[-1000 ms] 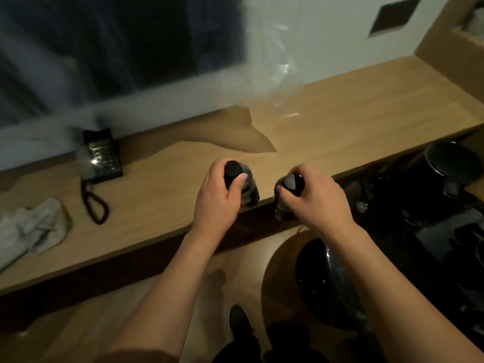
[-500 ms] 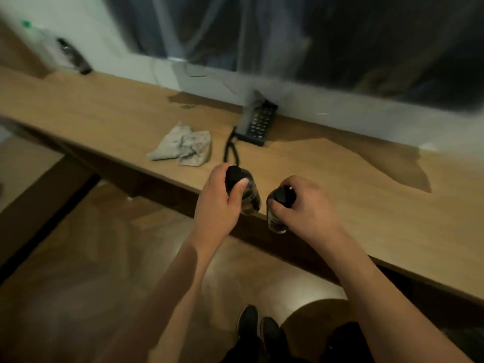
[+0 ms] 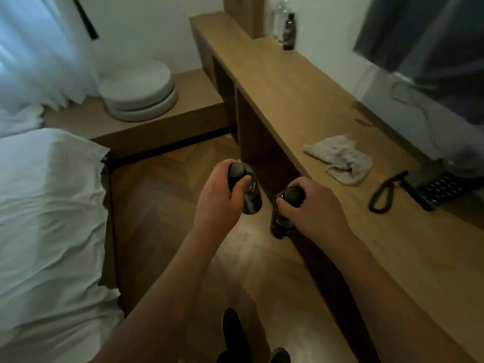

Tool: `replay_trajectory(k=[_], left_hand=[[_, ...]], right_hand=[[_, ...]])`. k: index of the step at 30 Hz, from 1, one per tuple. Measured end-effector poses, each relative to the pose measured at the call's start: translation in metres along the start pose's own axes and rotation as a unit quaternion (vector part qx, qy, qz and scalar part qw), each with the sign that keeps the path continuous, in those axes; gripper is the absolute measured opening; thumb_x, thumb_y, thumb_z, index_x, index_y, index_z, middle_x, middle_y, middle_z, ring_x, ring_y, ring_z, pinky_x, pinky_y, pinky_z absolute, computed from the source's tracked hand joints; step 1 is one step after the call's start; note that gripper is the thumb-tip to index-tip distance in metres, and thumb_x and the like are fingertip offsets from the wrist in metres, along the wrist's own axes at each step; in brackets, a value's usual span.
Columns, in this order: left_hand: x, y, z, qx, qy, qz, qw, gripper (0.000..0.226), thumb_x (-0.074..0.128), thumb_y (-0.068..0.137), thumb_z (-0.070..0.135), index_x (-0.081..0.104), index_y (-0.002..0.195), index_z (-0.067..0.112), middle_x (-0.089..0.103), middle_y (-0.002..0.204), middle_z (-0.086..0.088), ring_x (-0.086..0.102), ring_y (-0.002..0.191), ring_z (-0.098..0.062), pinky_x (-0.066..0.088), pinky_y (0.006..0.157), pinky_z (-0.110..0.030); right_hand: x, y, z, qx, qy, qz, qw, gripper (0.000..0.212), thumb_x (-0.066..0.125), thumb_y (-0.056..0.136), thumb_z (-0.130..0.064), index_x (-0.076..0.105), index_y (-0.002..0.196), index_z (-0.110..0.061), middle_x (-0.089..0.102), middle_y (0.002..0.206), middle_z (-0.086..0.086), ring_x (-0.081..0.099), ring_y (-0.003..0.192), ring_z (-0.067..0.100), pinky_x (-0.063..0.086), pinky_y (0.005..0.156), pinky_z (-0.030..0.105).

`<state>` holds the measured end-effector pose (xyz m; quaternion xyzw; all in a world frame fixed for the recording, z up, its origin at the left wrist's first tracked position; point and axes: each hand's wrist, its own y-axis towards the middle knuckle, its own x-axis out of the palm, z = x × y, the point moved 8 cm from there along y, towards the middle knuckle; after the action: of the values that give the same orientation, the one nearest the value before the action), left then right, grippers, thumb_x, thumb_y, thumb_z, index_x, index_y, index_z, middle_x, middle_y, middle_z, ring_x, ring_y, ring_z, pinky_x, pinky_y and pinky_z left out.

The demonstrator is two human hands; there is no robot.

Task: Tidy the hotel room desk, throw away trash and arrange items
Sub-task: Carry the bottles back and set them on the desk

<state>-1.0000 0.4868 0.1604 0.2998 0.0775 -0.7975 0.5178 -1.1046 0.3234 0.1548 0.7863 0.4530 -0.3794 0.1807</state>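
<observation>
My left hand [image 3: 218, 203] grips a dark bottle [image 3: 250, 197] with a black cap, held upright over the wooden floor. My right hand [image 3: 311, 208] grips a second dark bottle [image 3: 281, 221] by its capped top, just off the front edge of the long wooden desk [image 3: 301, 100]. The two bottles hang side by side, a small gap between them. On the desk lie a crumpled grey cloth [image 3: 340, 159] and a black telephone [image 3: 440, 188] with its coiled cord. At the desk's far end stand a dark bottle [image 3: 289, 32] and clear bottles [image 3: 277, 19].
A bed with white sheets [image 3: 49, 231] fills the left side. A round white cushion stack [image 3: 140, 90] rests on a low wooden platform beyond it. A dark television screen [image 3: 429, 38] hangs above the desk. My shoes [image 3: 233, 328] show on the floor.
My view has swung to the left along the desk, bringing the bed and the far end into sight. Both hands kept their bottles and now hold them over the floor instead of the desk edge.
</observation>
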Motion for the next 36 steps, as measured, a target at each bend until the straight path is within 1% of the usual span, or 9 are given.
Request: replay_trajectory(k=[5, 11, 15, 19, 20, 24, 28, 31, 36], left_hand=[[-0.068, 0.032, -0.059, -0.03, 0.035, 0.044, 0.998, 0.025, 0.058, 0.099, 0.033, 0.052, 0.123, 0.029, 0.059, 0.108, 0.014, 0.06, 0.098, -0.003, 0.057, 0.087, -0.035], [-0.124, 0.073, -0.101, -0.046, 0.039, 0.082, 0.995, 0.026, 0.059, 0.099, 0.034, 0.054, 0.123, 0.025, 0.06, 0.106, 0.012, 0.06, 0.096, -0.004, 0.056, 0.086, -0.036], [-0.139, 0.111, -0.126, -0.05, 0.045, 0.098, 0.993, 0.026, 0.059, 0.099, 0.033, 0.055, 0.123, 0.024, 0.06, 0.105, 0.012, 0.06, 0.094, -0.005, 0.056, 0.083, -0.034], [-0.149, 0.167, -0.15, -0.051, 0.055, 0.114, 0.991, 0.019, 0.06, 0.099, 0.03, 0.054, 0.117, 0.027, 0.057, 0.099, 0.015, 0.058, 0.091, 0.0, 0.045, 0.075, -0.017], [-0.152, 0.183, -0.156, -0.051, 0.056, 0.12, 0.99, 0.018, 0.061, 0.099, 0.03, 0.054, 0.115, 0.028, 0.057, 0.098, 0.015, 0.058, 0.091, 0.001, 0.043, 0.074, -0.016], [-0.166, 0.252, -0.173, -0.059, 0.068, 0.13, 0.987, 0.019, 0.061, 0.099, 0.029, 0.052, 0.115, 0.031, 0.057, 0.097, 0.016, 0.058, 0.09, -0.001, 0.044, 0.074, -0.018], [-0.182, 0.317, -0.181, -0.066, 0.074, 0.14, 0.985, 0.018, 0.061, 0.099, 0.03, 0.051, 0.113, 0.032, 0.058, 0.095, 0.015, 0.058, 0.086, -0.001, 0.04, 0.07, -0.013], [-0.197, 0.361, -0.192, -0.059, 0.064, 0.155, 0.984, 0.018, 0.061, 0.099, 0.029, 0.052, 0.115, 0.03, 0.058, 0.097, 0.014, 0.059, 0.088, -0.004, 0.045, 0.072, -0.016], [-0.221, 0.438, -0.231, -0.054, 0.057, 0.161, 0.984, 0.018, 0.06, 0.1, 0.03, 0.056, 0.116, 0.024, 0.059, 0.097, 0.013, 0.058, 0.088, -0.003, 0.045, 0.073, -0.016]], right_hand=[[0.054, 0.044, -0.065, -0.059, 0.024, -0.013, 0.998, 0.021, 0.073, 0.083, -0.035, 0.056, 0.095, -0.03, 0.057, 0.086, -0.014, 0.055, 0.079, 0.0, 0.04, 0.064, 0.018], [0.096, 0.093, -0.121, -0.075, 0.053, -0.04, 0.995, 0.021, 0.074, 0.083, -0.035, 0.058, 0.097, -0.03, 0.058, 0.091, -0.015, 0.056, 0.084, 0.001, 0.048, 0.073, 0.023], [0.117, 0.135, -0.14, -0.085, 0.064, -0.054, 0.993, 0.021, 0.074, 0.083, -0.034, 0.058, 0.096, -0.03, 0.058, 0.09, -0.014, 0.057, 0.084, 0.002, 0.046, 0.069, 0.021], [0.139, 0.201, -0.158, -0.102, 0.062, -0.062, 0.991, 0.021, 0.074, 0.082, -0.035, 0.058, 0.096, -0.03, 0.059, 0.09, -0.013, 0.058, 0.084, 0.003, 0.052, 0.073, 0.025], [0.143, 0.22, -0.163, -0.106, 0.064, -0.064, 0.99, 0.021, 0.074, 0.082, -0.035, 0.058, 0.096, -0.03, 0.06, 0.09, -0.013, 0.058, 0.083, 0.003, 0.053, 0.074, 0.026], [0.154, 0.297, -0.187, -0.107, 0.085, -0.073, 0.988, 0.022, 0.075, 0.081, -0.035, 0.058, 0.095, -0.031, 0.061, 0.092, -0.013, 0.06, 0.086, 0.004, 0.057, 0.077, 0.031], [0.157, 0.365, -0.219, -0.129, 0.084, -0.073, 0.985, 0.022, 0.074, 0.081, -0.035, 0.058, 0.096, -0.031, 0.06, 0.091, -0.014, 0.06, 0.088, 0.005, 0.056, 0.076, 0.03], [0.162, 0.411, -0.244, -0.15, 0.073, -0.07, 0.984, 0.022, 0.074, 0.081, -0.035, 0.058, 0.095, -0.03, 0.06, 0.09, -0.014, 0.059, 0.087, 0.005, 0.055, 0.077, 0.031], [0.191, 0.487, -0.28, -0.16, 0.066, -0.074, 0.982, 0.022, 0.072, 0.081, -0.039, 0.058, 0.095, -0.03, 0.06, 0.09, -0.013, 0.059, 0.087, 0.006, 0.057, 0.077, 0.037]])
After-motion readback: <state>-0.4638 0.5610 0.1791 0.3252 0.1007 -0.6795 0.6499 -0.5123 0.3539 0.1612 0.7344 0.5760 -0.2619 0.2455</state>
